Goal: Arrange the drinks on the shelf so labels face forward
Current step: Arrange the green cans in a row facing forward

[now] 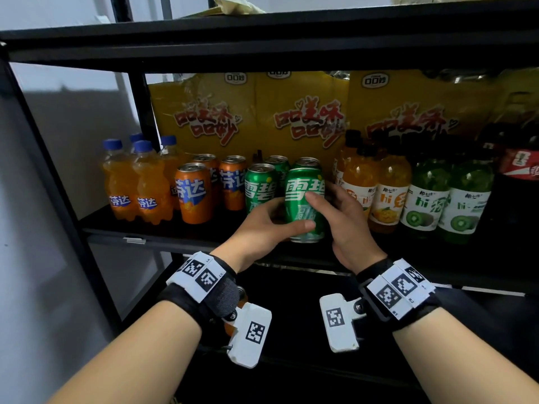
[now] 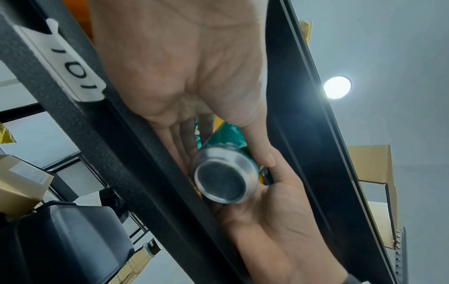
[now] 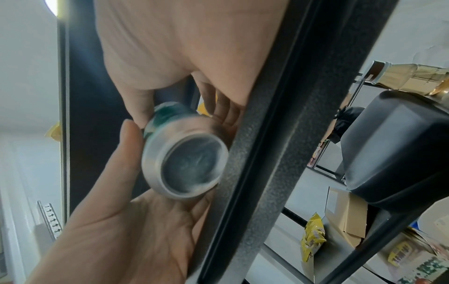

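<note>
A: Head view first; what is at the centre of the frame?

B: A green can, upright, its white label turned toward the camera, at the front edge of the black shelf; the left hand holds it from the left with the thumb across its lower front, and the right hand holds it from the right with the thumb on its middle; both sets of fingers are curled round the can.

A: And around it?

B: Just left of it stands another green can, label forward; further left, orange cans and orange bottles with blue caps; at right of frame, orange juice bottles, then green kiwi bottles, and a dark cola bottle at the right edge; yellow cartons fill the back of the shelf.

A: The left wrist view?

B: It looks up from below; the can's silver base sits lower centre, blurred, beside the dark front bar of the shelf; the left hand comes down from the top, thumb along the can's side, and the right hand cups it from the lower right; a white tag clings to the bar at upper left.

A: The right wrist view?

B: The base shows again at centre, blurred, against the shelf bar; the right hand reaches from the top, its fingers wrapped on the can; the left hand rises from the lower left, thumb against the can's side.
</note>
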